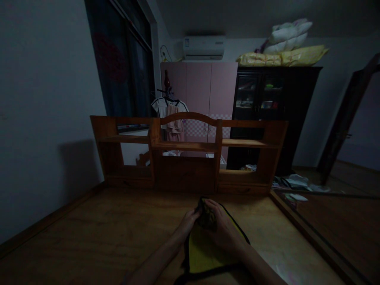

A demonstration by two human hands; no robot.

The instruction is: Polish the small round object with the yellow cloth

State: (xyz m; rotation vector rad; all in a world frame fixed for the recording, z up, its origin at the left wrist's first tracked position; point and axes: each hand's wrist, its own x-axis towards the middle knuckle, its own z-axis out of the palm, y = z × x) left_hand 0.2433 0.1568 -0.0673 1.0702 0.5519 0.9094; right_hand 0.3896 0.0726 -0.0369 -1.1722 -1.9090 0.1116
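A yellow-green cloth [204, 253] with a black edge hangs or lies spread below my hands, over the wooden bed board. Its upper part is bunched into a dark, crumpled wad between my two hands. My left hand [188, 222] pinches the wad from the left, thumb uppermost. From the right, my right hand [223, 228] wraps its fingers over the top of the same wad. The dim light hides the fingertips and the folds inside.
Flat wooden boards [133, 229] stretch around the cloth. A wooden headboard with shelves [185, 172] stands at the far end. A white wall [53, 118] borders the left side, and a raised wooden rail [305, 233] runs along the right. Pink and black cabinets stand beyond.
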